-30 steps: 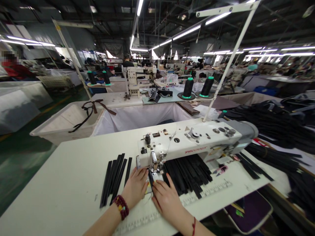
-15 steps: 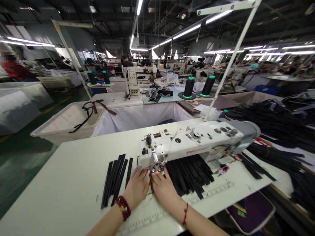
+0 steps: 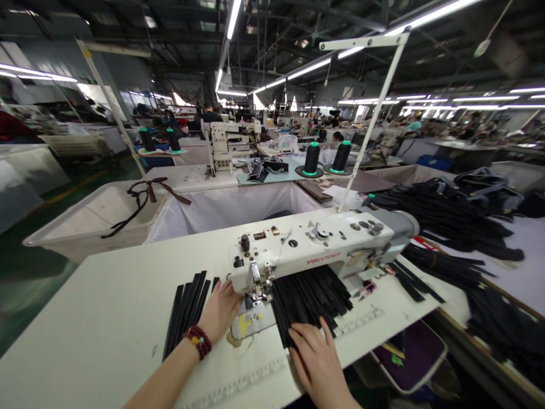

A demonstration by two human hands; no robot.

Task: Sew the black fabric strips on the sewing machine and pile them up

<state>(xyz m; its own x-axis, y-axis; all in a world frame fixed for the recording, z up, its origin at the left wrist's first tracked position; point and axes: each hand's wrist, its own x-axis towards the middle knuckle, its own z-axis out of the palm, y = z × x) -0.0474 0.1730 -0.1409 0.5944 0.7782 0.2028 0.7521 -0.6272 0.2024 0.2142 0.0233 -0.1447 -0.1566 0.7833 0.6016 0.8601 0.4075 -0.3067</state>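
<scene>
My left hand (image 3: 221,309) is beside the needle end of a white sewing machine (image 3: 298,244). Its fingers are bent together and their tips are partly hidden, so what they grip, if anything, does not show. A black strip (image 3: 216,282) shows just behind that hand, and several more black strips (image 3: 183,307) lie to its left. My right hand (image 3: 317,355) has its fingers apart, touching the near ends of a pile of black strips (image 3: 313,295) under the machine arm. The metal needle plate (image 3: 255,322), with yellow marks, is uncovered between my hands.
Pink-handled thread snips (image 3: 367,290) and loose strips (image 3: 413,281) lie right of the pile. A printed ruler (image 3: 238,380) runs along the table's near edge. Behind the table are a white-lined bin (image 3: 204,210) and thread cones (image 3: 312,159). Dark pieces (image 3: 447,210) are heaped at right.
My right hand has left the needle area and moved right and nearer, onto the strip pile. My left hand has shifted left beside the machine head. The view has turned slightly right.
</scene>
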